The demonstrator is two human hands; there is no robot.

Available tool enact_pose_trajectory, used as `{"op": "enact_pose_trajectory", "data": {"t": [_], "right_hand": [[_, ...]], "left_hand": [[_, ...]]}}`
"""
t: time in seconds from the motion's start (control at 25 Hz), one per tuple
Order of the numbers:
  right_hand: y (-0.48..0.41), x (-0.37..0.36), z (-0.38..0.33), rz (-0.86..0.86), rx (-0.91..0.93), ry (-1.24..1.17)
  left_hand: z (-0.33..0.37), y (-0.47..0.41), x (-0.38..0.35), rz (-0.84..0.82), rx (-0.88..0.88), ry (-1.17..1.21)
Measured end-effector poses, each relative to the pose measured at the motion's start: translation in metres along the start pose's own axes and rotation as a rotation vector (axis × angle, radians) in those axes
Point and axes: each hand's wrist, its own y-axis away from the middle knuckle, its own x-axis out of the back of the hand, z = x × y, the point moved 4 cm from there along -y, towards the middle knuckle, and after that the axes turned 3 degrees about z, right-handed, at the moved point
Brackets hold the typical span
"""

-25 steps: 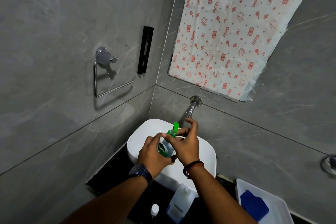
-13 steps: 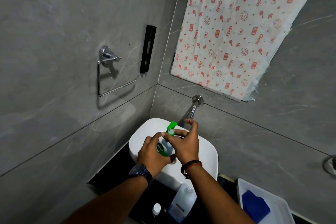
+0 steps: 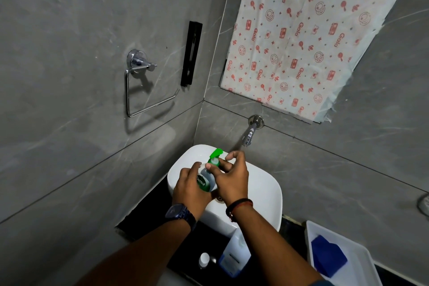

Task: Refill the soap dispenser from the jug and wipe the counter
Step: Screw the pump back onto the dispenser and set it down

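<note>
- Walls (image 3: 69,30) of grey tile crowd in at left and behind, meeting in a corner.
- Black counter (image 3: 148,220) runs narrow below, the white basin (image 3: 267,183) filling much of it.
- Jug (image 3: 234,255) stands uncapped at the basin's near edge.
- Above the bowl, left hand (image 3: 189,190) grips the soap dispenser (image 3: 205,180); right hand (image 3: 232,177) pinches its green pump.

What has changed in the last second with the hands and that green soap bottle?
Very little. The right hand keeps working the green pump top of the soap dispenser, its fingers shifting slightly, while the left hand stays wrapped around the body. Jug, loose cap and blue cloth have not moved.
</note>
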Motion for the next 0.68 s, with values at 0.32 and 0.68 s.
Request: {"op": "enact_pose_trajectory", "data": {"t": [0.32, 0.68], "right_hand": [[0.022, -0.033, 0.070, 0.047, -0.026, 0.089], [0.074, -0.090, 0.241, -0.471, -0.011, 0.762]], "left_hand": [[-0.090, -0.018, 0.025, 0.105, 0.106, -0.025], [-0.239, -0.022, -0.017, -0.015, 0.182, 0.213]]}}
